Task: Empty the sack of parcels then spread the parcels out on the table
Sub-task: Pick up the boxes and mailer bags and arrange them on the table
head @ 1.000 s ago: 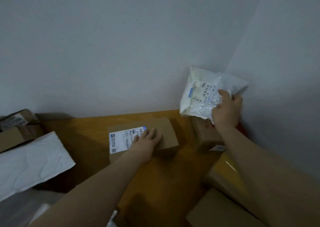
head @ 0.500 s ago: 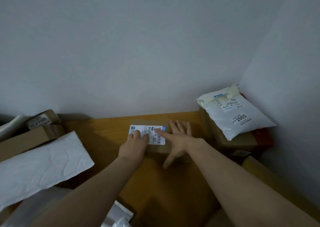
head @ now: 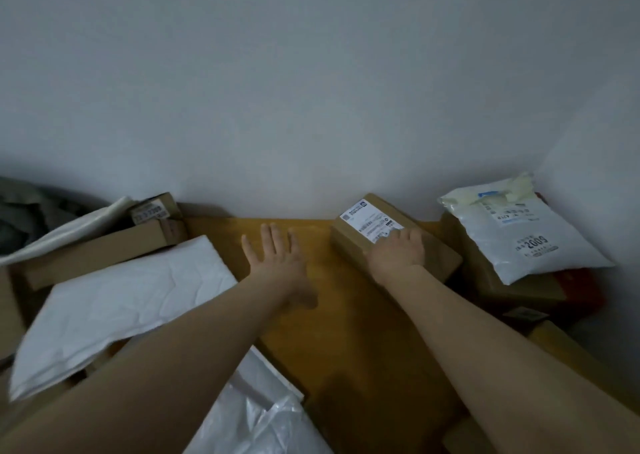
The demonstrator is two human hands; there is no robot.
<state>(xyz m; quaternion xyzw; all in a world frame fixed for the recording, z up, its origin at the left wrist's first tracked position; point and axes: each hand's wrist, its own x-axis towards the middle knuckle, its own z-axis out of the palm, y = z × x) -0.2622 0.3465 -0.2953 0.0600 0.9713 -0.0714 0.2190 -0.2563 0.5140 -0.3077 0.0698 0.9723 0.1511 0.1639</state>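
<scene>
The left hand (head: pixel 277 259) is open, fingers spread, over the smooth yellow wooden table (head: pixel 346 322). The right hand (head: pixel 398 251) lies flat on a rectangular cardboard box (head: pixel 349 242) bearing a white barcode label, near the wall. A glossy white poly mailer (head: pixel 519 239) marked "2009" lies on a brown carton (head: pixel 512 292) in the right corner.

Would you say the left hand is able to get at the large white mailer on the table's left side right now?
Probably yes: the left hand is open and empty, just beside the white mailer, which has nothing lying on it; only bare table lies between.
</scene>
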